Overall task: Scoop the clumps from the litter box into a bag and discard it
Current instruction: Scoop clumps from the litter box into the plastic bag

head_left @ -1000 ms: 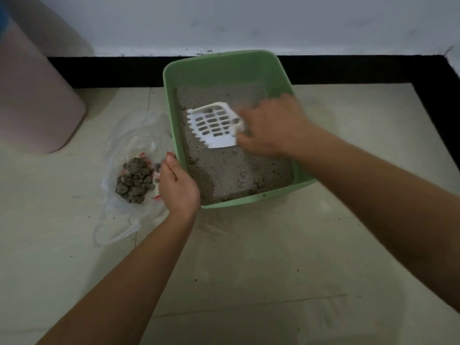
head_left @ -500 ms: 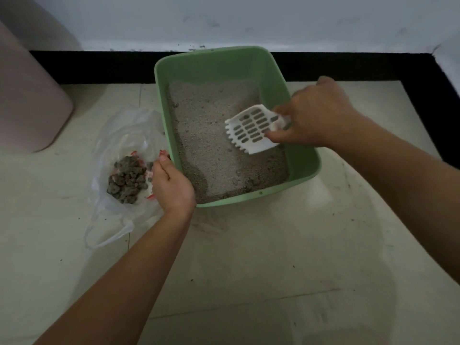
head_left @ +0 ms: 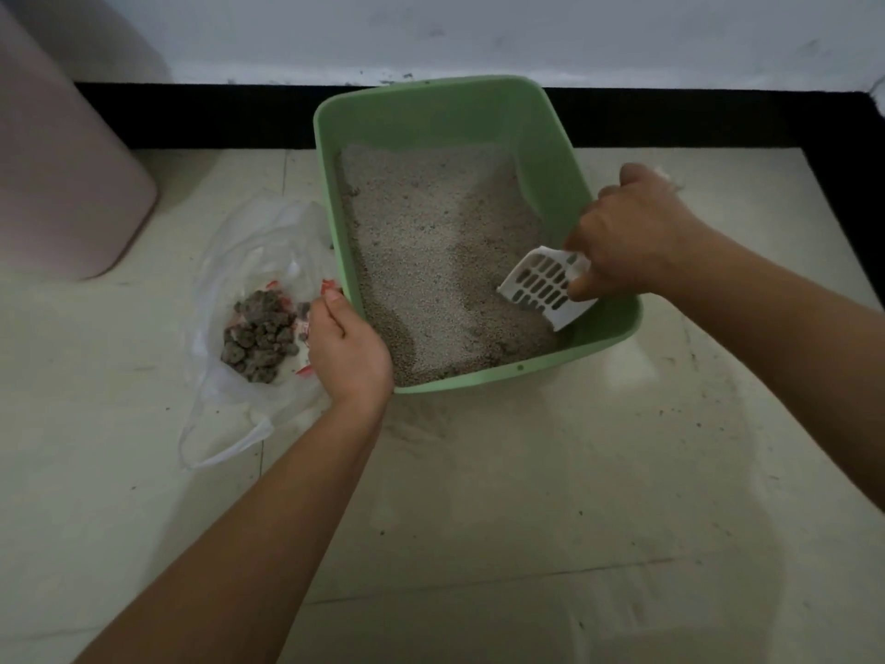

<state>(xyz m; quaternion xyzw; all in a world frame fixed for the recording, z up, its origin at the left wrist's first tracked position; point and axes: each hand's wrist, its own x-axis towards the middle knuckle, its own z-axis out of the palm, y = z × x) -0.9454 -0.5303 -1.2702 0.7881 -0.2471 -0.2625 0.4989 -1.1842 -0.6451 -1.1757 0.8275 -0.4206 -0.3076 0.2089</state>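
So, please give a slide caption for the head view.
Right hand dips white slotted scoop into green litter box; left hand holds clear plastic bag.

one litter box [head_left: 565,151], one scoop [head_left: 536,289], one bag [head_left: 249,242]

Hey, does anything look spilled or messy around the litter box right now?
Yes. Loose litter grains are scattered on the floor in front of the green litter box, thickest by its near left corner. The clumps sit inside the open bag, not spilled.

Your left hand [head_left: 347,349] rests curled against the near left corner of the green plastic litter box [head_left: 565,151]; your right hand [head_left: 627,237] is fisted over its right rim, forearm angled in.
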